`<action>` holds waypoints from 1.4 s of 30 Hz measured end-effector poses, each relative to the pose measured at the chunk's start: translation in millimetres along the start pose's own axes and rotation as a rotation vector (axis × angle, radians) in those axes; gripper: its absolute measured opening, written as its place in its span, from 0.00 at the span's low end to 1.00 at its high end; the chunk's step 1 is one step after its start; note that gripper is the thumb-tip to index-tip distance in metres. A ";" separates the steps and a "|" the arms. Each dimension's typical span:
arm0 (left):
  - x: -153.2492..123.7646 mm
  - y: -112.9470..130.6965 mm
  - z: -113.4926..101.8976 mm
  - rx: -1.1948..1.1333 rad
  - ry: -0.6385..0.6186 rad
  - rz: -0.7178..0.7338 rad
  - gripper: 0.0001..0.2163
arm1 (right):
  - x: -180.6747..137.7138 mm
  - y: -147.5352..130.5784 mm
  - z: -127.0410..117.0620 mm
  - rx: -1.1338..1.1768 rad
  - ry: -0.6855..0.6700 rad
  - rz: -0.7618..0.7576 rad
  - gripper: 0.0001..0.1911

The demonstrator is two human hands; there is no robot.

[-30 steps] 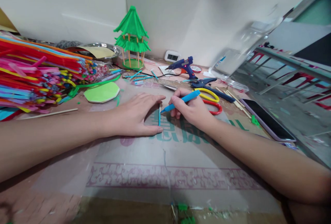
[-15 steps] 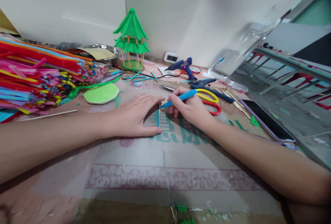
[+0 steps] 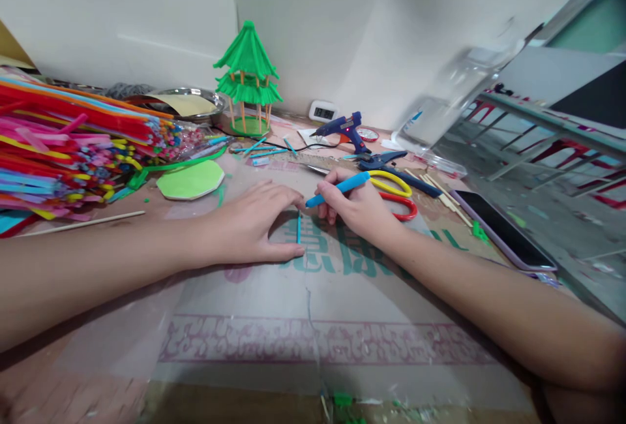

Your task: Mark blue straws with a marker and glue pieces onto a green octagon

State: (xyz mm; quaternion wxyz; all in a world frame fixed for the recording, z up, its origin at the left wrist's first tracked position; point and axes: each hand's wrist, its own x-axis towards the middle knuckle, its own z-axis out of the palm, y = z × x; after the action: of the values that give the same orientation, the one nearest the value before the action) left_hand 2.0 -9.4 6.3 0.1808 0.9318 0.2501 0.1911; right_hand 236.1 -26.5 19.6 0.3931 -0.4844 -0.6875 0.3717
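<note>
A thin blue stick (image 3: 298, 228) stands lengthwise between the thumb and forefinger of my left hand (image 3: 259, 218), which pins it at its two ends over the printed plastic sheet. My right hand (image 3: 349, 205) grips a blue marker pen (image 3: 337, 190) like a writing tool. Its tip points left, close to my left forefinger and the upper end of the stick; whether it touches cannot be made out. Just behind my right hand lie scissors with yellow and red handles (image 3: 391, 181).
Bundled pipe cleaners (image 3: 73, 143) fill the left, beside a green octagonal board (image 3: 190, 180). At the back stand a green pagoda model (image 3: 248, 78), a timer (image 3: 323, 111) and a blue glue gun (image 3: 345, 129). Pliers (image 3: 386, 162), wooden sticks (image 3: 443, 192) and a phone (image 3: 503, 228) lie right.
The pen tip has drawn slightly away from the stick's upper end. My left forefinger has curled in closer over that end. The view has shifted a little.
</note>
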 end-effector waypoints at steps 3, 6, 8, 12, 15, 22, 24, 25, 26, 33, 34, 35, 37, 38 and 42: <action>-1.1 0.3 -0.3 0.051 0.011 0.053 0.21 | 0.1 0.3 -0.2 0.001 -0.005 -0.001 0.15; -2.4 1.5 -1.2 0.107 0.047 0.065 0.20 | 0.4 0.5 -0.1 0.003 -0.004 0.013 0.14; -2.9 2.4 -1.9 0.126 0.061 0.075 0.20 | 1.2 1.3 0.1 0.011 0.000 0.008 0.13; -2.9 3.0 -2.1 0.143 0.060 0.094 0.20 | 3.5 3.1 -0.1 0.015 0.027 -0.020 0.14; -2.7 2.9 -1.7 0.146 0.051 0.091 0.20 | 4.2 3.1 -0.6 0.019 0.049 -0.026 0.14; -2.3 4.3 -2.5 0.148 0.039 0.096 0.20 | 2.8 1.2 -0.3 0.006 0.022 0.001 0.15; -2.5 4.6 -2.6 0.147 0.038 0.094 0.20 | 3.5 2.0 -0.2 0.003 0.024 -0.011 0.15; -2.7 4.7 -2.5 0.147 0.038 0.092 0.20 | 4.1 2.7 -0.2 0.006 0.030 -0.020 0.16; -2.8 4.7 -2.5 0.147 0.038 0.089 0.20 | 4.6 3.5 -0.2 0.009 0.036 -0.027 0.16; -2.0 3.3 -1.8 0.160 0.029 0.089 0.20 | 5.9 7.2 -1.4 0.015 0.054 -0.042 0.18; -1.9 3.3 -1.7 0.161 0.029 0.089 0.20 | 5.8 7.0 -1.5 0.016 0.050 -0.040 0.18; -1.8 3.5 -1.7 0.161 0.027 0.087 0.20 | 5.7 6.7 -1.5 0.018 0.045 -0.037 0.19; -1.8 4.1 -1.9 0.161 0.020 0.081 0.20 | 5.3 6.0 -1.5 0.020 0.040 -0.034 0.19; -1.8 4.4 -2.0 0.158 0.017 0.075 0.20 | 5.2 5.5 -1.5 0.019 0.043 -0.035 0.18; -1.5 5.3 -2.9 0.141 0.005 0.053 0.21 | 4.5 4.2 -1.3 0.015 0.064 -0.034 0.17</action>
State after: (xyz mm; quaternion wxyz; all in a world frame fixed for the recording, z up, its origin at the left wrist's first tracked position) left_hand 1.6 -13.8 10.7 0.1089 0.9481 0.2386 0.1798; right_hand 237.8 -20.9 17.2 0.4246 -0.4813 -0.6799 0.3547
